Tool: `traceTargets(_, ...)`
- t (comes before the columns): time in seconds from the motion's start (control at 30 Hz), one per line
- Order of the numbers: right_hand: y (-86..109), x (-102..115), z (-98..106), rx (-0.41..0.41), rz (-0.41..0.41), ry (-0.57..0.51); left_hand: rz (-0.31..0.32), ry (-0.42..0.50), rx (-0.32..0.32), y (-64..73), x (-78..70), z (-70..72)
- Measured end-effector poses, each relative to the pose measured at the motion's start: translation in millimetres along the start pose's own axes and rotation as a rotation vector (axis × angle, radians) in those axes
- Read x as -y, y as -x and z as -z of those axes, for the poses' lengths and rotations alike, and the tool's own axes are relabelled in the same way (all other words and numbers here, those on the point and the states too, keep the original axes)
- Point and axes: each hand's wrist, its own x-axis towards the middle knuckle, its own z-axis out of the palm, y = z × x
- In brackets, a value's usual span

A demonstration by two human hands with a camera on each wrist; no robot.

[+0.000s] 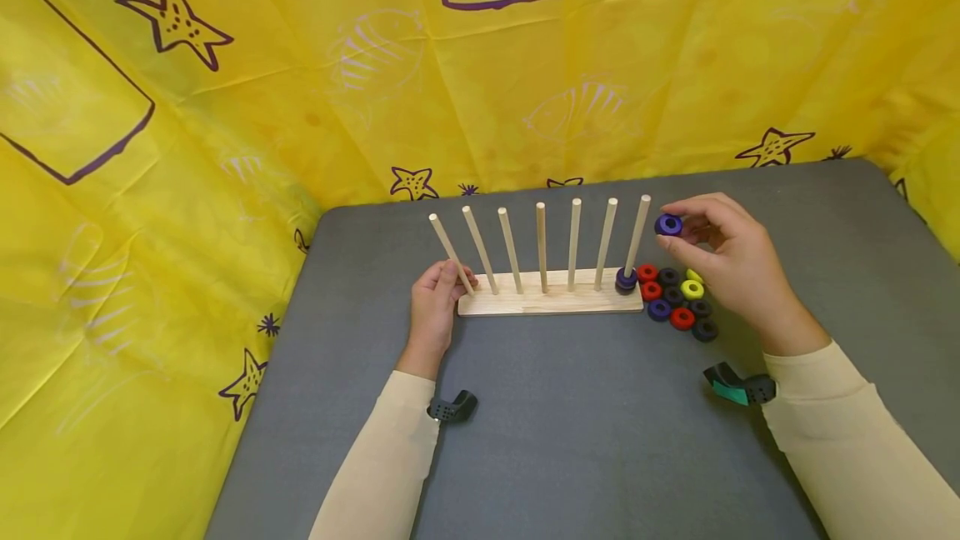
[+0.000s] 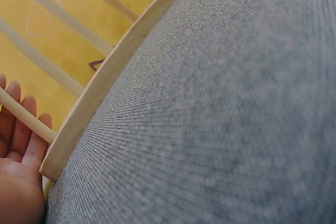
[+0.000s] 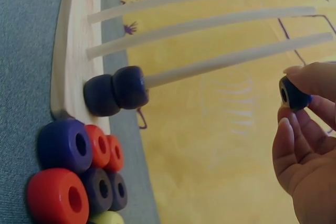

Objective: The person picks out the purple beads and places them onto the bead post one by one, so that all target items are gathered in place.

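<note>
A wooden peg stand (image 1: 551,301) with a row of upright dowels lies across the table. My left hand (image 1: 433,307) holds it at the left end, fingers around the base of the leftmost dowel (image 2: 29,116). Two dark blue beads (image 3: 131,87) are stacked at the bottom of the rightmost dowel (image 1: 637,236). Between thumb and fingertips, my right hand (image 1: 731,261) pinches another blue bead (image 1: 669,225), raised beside that dowel's top. In the right wrist view the held bead (image 3: 295,94) shows its hole facing the dowel.
Loose beads lie packed against the stand's right end: red (image 1: 682,318), yellow (image 1: 692,289), blue (image 1: 659,310) and several dark ones (image 1: 705,329). A grey cloth (image 1: 540,440) covers the table. Yellow printed fabric (image 1: 480,90) hangs behind and at the sides.
</note>
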Motion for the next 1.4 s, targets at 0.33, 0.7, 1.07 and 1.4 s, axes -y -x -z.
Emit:
traceTargets(0.33,-0.6,18.0,3.0,-0.040,0.105,-0.066,-0.003,-0.011,0.004,0.4,0.0,0.0)
traceTargets(0.7,2.4,31.0,6.0,-0.041,0.161,-0.109,-0.001,-0.007,0.003,0.5,1.4,0.8)
traceTargets(1.07,0.2,41.6,6.4,-0.045,0.220,-0.135,-0.006,-0.018,0.018,-0.7,1.8,0.8)
traceTargets(1.4,-12.1,54.3,6.7,-0.049,0.292,-0.143,-0.012,-0.018,0.019,-0.6,1.5,1.1)
